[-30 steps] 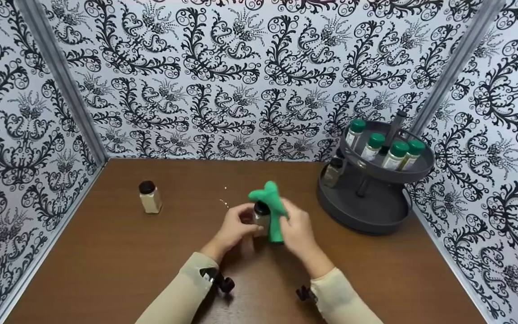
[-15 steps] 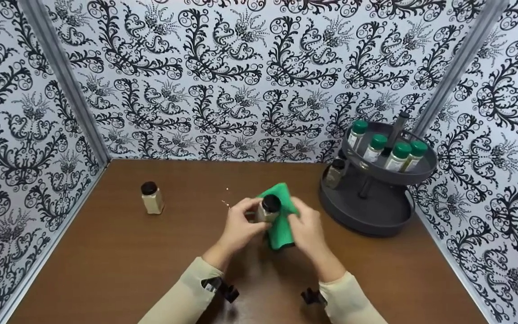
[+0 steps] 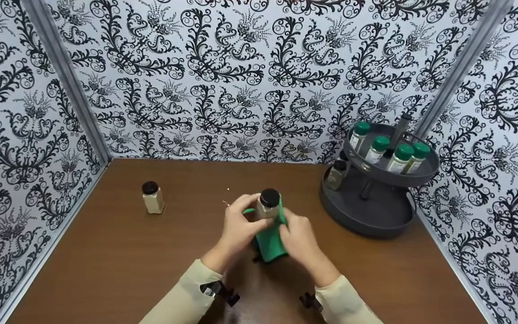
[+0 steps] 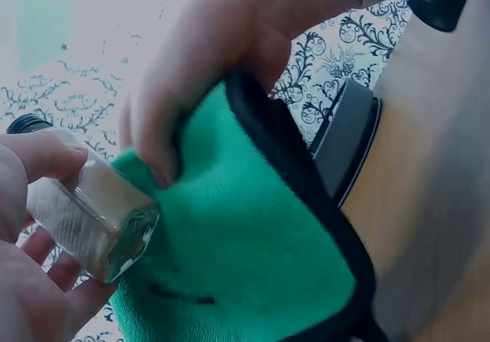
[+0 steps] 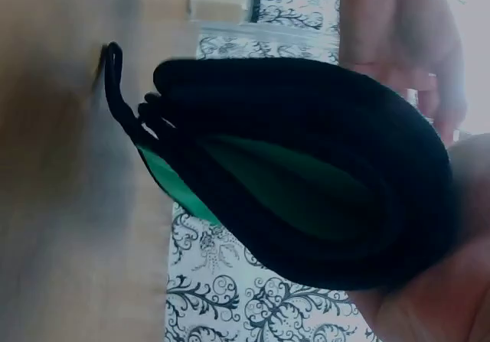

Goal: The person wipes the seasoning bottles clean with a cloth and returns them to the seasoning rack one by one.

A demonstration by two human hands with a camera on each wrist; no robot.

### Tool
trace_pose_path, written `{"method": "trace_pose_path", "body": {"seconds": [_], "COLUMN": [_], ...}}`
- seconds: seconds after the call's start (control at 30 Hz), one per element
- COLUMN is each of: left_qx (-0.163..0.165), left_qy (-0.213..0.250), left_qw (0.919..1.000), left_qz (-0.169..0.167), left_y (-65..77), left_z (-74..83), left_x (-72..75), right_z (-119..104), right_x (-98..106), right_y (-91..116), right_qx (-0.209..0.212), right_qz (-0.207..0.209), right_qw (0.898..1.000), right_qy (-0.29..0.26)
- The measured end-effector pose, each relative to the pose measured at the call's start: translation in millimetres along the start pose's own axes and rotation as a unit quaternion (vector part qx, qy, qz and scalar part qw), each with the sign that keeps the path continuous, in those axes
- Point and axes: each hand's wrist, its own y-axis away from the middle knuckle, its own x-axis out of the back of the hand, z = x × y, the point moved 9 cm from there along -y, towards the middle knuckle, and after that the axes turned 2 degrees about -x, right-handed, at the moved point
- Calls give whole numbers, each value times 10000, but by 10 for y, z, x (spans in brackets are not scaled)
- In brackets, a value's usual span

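While the left hand grasps a dark-capped jar between thumb and fingers, the right hand pinches a green cloth with a black border. The gripped jar is raised off the desk, cap up, between the two hands near the middle of the work area; its clear base shows in the left wrist view. The cloth is folded and hangs along the right side of the jar and below it. Whether the cloth presses on the glass at every point cannot be told, because the fingers and the jar cover part of it. In the right wrist view, the folded cloth blocks the gripped jar from sight. Small pale crumbs lie on the desk just beyond the left fingertips. A second jar, dark-capped with pale contents, stands upright to the left, well apart from both hands. To the right stands a two-tier dark grey rack, apart from the right hand. Its upper tray bears four green-capped jars; its lower tray bears a dark-capped container at the left edge, partly overhung by the upper tray. Patterned panels bound the desk at the rear and both sides, with grey posts at the rear corners.
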Motion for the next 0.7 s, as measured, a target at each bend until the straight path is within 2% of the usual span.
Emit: {"method": "trace_pose_path", "body": {"seconds": [0.1,0.2,0.3,0.37,0.5,0.6,0.7], "left_qx": [98,86,22,22,-20,-103,-73], "left_qy": [-117,-258,-284,-220,-16,117,395], "left_qw": [9997,9987,9983,9989,10000,9996,9984], "left_qz": [-191,-428,-513,-423,-21,246,397], "left_y": [1,6,22,20,-11,-37,-50], "left_z": [-46,-48,-20,3,62,100,101], "left_x": [-45,-95,-111,-84,33,117,162], "right_z": [-64,-175,-252,-274,-252,-188,-87], "right_x": [215,423,463,403,211,100,9], "right_y": [5,28,77,93,81,56,25], "right_qx": [146,599,1058,1261,1334,1095,588], "right_qz": [686,1417,1790,1783,1314,897,497], "right_qw": [9972,9871,9776,9758,9822,9899,9962], "right_qy": [-266,-438,-310,-89,129,-9,-401]}}
